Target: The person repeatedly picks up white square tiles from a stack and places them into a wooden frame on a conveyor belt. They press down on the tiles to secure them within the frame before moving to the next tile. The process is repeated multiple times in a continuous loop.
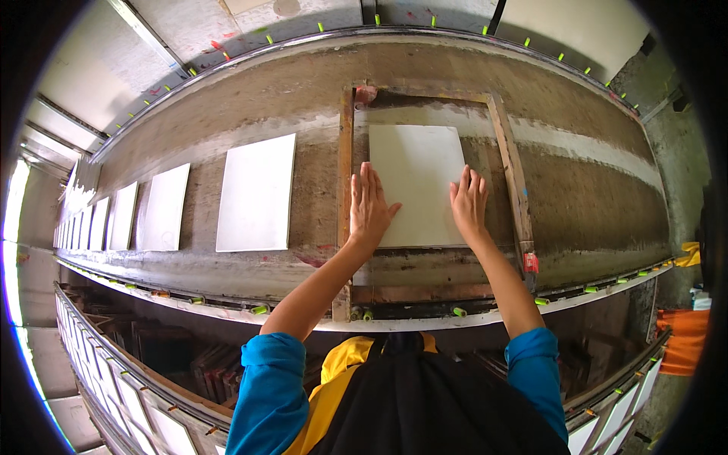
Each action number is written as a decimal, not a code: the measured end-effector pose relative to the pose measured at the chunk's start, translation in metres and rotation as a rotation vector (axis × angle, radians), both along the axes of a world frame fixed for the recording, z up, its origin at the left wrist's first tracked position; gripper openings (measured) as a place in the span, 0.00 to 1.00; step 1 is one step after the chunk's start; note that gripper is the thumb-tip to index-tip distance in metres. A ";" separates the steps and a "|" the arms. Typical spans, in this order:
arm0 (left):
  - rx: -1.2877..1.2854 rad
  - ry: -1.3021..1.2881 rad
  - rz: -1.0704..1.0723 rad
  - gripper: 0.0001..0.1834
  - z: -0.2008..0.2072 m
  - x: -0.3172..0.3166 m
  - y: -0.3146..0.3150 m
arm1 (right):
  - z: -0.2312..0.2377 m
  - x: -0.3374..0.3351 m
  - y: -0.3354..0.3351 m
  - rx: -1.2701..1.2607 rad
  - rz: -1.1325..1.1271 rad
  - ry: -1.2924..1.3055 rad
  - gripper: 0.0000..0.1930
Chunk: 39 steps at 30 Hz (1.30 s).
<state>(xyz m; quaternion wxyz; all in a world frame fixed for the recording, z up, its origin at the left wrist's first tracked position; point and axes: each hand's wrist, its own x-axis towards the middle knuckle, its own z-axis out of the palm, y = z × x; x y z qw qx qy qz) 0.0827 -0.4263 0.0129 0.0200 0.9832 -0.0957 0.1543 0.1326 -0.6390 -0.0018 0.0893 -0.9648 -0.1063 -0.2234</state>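
Observation:
A white sheet (415, 189) lies inside a rectangular wooden frame (346, 163) on the long brown table. I cannot tell whether a mesh spans the frame. My left hand (368, 208) rests flat over the sheet's left edge, its fingers stretched forward and its thumb out on the sheet. At the right edge of the sheet is my right hand (471, 201), its fingers slightly bent and a little apart. Neither hand grips anything.
To the left, several more white sheets (256, 193) lie in a row along the table (591, 208). Green-tipped pegs (459, 312) line both long rails. Below the near edge, a rack (152, 334) holds flat items. Something orange (682, 341) hangs at the right.

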 end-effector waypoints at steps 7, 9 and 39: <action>-0.195 0.058 -0.106 0.48 -0.001 -0.014 -0.020 | 0.010 -0.007 0.015 -0.007 0.163 0.022 0.24; -0.219 0.089 -0.153 0.44 0.002 -0.012 -0.020 | 0.008 -0.023 0.028 0.041 0.296 0.016 0.24; -0.425 -0.032 0.070 0.42 -0.011 0.114 -0.022 | 0.001 0.102 0.032 0.318 0.144 0.079 0.26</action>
